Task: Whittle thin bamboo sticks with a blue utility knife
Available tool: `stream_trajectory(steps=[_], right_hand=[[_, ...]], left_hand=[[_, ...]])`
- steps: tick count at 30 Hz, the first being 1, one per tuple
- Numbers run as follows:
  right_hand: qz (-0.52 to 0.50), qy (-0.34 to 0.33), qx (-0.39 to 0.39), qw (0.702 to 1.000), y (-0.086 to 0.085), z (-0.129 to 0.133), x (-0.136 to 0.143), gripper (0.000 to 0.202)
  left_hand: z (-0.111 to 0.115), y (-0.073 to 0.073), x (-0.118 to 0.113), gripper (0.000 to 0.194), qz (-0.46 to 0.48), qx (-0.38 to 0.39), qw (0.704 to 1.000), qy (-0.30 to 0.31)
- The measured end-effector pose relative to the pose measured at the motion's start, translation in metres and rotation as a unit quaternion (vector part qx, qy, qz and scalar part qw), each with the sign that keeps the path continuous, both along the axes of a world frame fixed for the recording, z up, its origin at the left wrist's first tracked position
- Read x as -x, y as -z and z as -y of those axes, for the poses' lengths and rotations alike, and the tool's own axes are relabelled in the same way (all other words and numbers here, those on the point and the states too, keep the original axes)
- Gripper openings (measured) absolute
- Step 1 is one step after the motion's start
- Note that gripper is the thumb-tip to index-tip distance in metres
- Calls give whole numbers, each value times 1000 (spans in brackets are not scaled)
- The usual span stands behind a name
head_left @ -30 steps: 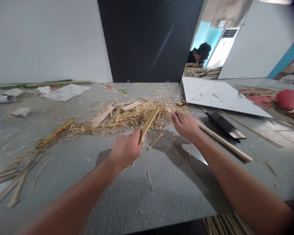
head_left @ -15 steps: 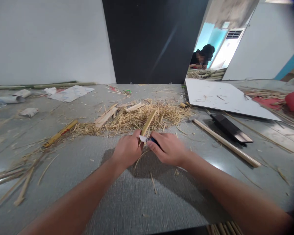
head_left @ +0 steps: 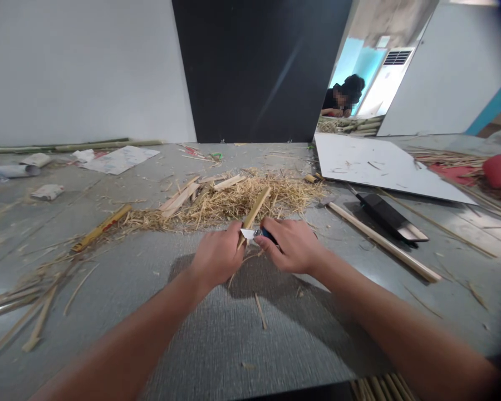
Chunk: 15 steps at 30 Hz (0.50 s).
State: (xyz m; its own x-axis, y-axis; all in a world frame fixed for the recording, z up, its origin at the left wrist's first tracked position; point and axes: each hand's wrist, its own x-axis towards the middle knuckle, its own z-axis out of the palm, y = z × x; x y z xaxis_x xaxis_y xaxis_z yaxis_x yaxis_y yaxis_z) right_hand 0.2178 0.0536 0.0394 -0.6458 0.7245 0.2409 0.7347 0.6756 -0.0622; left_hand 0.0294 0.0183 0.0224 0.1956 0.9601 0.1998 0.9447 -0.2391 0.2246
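Note:
My left hand (head_left: 219, 252) is closed round the lower part of a bamboo strip (head_left: 258, 206), which slants up and away over the shavings. In my right hand (head_left: 292, 244) is a utility knife (head_left: 269, 235) with a blue handle, its fingers wrapped round it. The blade points left and lies against the strip just by my left thumb. A thin curled sliver hangs below the strip between my hands. The strip's near end is mostly hidden by my left hand.
A heap of bamboo shavings (head_left: 234, 203) lies just beyond my hands. To the left is a yellow tool or case (head_left: 101, 227). At right are a wooden-handled tool (head_left: 384, 242), a black object (head_left: 390, 214) and a white board (head_left: 384, 167). A person (head_left: 344, 97) bends low in the background.
My right hand and the knife have shifted slightly right and up along the strip. The strip's far end has tipped slightly to the right. My left hand keeps its hold.

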Motion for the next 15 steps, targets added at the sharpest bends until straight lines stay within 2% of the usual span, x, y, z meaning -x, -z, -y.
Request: stream_trajectory(steps=[12, 15], right_hand=[[-17, 23, 2, 1000, 1, -15, -8, 45], [-42, 59, -2, 997, 1, -27, -16, 45]], left_hand=[[-2, -7, 0, 37, -49, 17, 999, -1], [-2, -6, 0, 36, -63, 24, 998, 4]])
